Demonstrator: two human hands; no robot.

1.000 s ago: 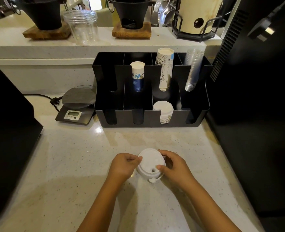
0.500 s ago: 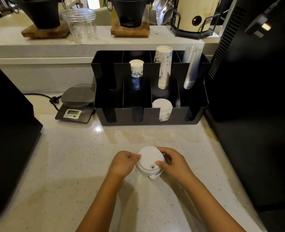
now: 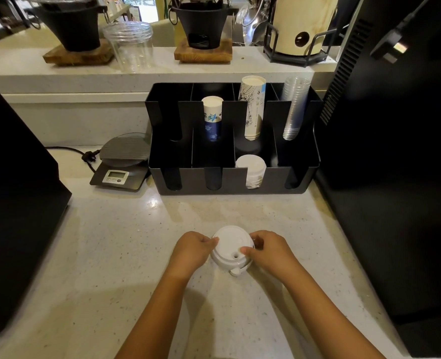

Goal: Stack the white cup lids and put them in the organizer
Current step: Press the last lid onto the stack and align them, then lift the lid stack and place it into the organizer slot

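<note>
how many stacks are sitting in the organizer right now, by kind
Paper cup stacks: 2, a short blue-printed one and a taller one
Clear cup stacks: 1
White lid stacks: 1
Total: 4 in the organizer

Counter point(image 3: 115, 255): organizer point(image 3: 229, 181), scale point(image 3: 122, 165), lids point(image 3: 231, 251)

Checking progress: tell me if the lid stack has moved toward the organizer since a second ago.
No. The lid stack keeps the same gap in front of the organizer, just left of its lid-filled slot.
</note>
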